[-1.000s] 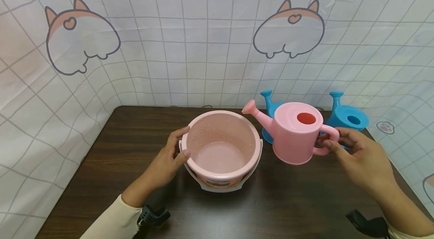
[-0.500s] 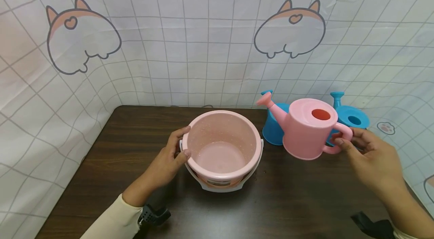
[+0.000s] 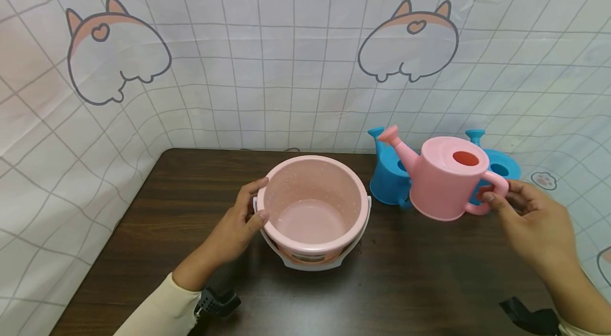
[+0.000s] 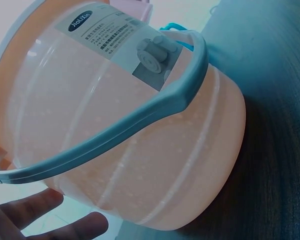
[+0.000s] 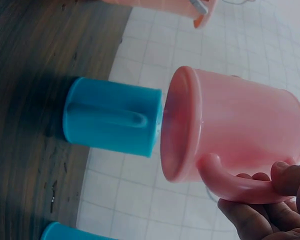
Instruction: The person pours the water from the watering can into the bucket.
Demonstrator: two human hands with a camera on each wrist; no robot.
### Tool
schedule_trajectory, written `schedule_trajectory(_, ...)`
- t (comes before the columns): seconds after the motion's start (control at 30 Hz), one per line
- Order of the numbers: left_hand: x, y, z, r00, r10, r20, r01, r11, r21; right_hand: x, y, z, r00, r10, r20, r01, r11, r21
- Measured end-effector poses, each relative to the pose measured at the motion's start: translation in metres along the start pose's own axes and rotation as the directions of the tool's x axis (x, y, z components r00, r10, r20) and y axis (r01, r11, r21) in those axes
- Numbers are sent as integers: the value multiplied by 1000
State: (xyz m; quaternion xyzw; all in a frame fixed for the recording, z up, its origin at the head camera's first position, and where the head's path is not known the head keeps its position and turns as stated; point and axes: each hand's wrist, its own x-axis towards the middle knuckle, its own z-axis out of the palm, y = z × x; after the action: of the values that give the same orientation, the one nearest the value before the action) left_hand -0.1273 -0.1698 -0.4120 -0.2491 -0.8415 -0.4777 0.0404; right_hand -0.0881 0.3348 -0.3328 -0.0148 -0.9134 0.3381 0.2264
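Observation:
My left hand (image 3: 237, 223) rests against the left side of a pale pink bucket (image 3: 312, 246), thumb and forefinger spread at its rim. Two other fingers extend beside the bucket wall in the left wrist view. The bucket stands upright with its white handle (image 4: 135, 122) down. My right hand (image 3: 534, 224) pinches the handle of a pink watering can (image 3: 441, 187) between thumb and fingers. In the right wrist view this can is in the air, higher than a blue watering can (image 5: 112, 117). Its spout points left, and its body partly hides the second blue watering can (image 3: 508, 161).
Both blue cans stand at the back right of the dark wooden table (image 3: 205, 177). A white grid-patterned cloth (image 3: 286, 60) hangs behind and along the sides. Small drops (image 3: 366, 245) dot the table right of the bucket.
My right hand has carried the pink watering can right and slightly back, uncovering more of the nearer blue can and covering more of the right one. My left hand and the bucket stay put.

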Motion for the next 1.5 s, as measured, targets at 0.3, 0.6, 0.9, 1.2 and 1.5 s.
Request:
schedule_trajectory(0.3,0,1,1,1000,1,2,-1,1000,-16,3,8,-5,996,86,5,-86,996,-25)
schedule_trajectory(0.6,1,1,0,1000,-28,3,28,1000,-12,6,17,-6,990,137,-37,-138,990,-29)
schedule_trajectory(0.9,1,1,0,1000,-28,4,28,999,-14,11,22,1,985,163,-62,-166,985,-46)
schedule_trajectory(1.2,1,0,0,1000,-13,3,13,1000,-16,15,28,12,978,174,-114,-183,980,-72)
schedule_trajectory(1.5,1,0,0,1000,-16,8,17,1000,-15,21,35,20,979,186,-86,-191,981,-46)
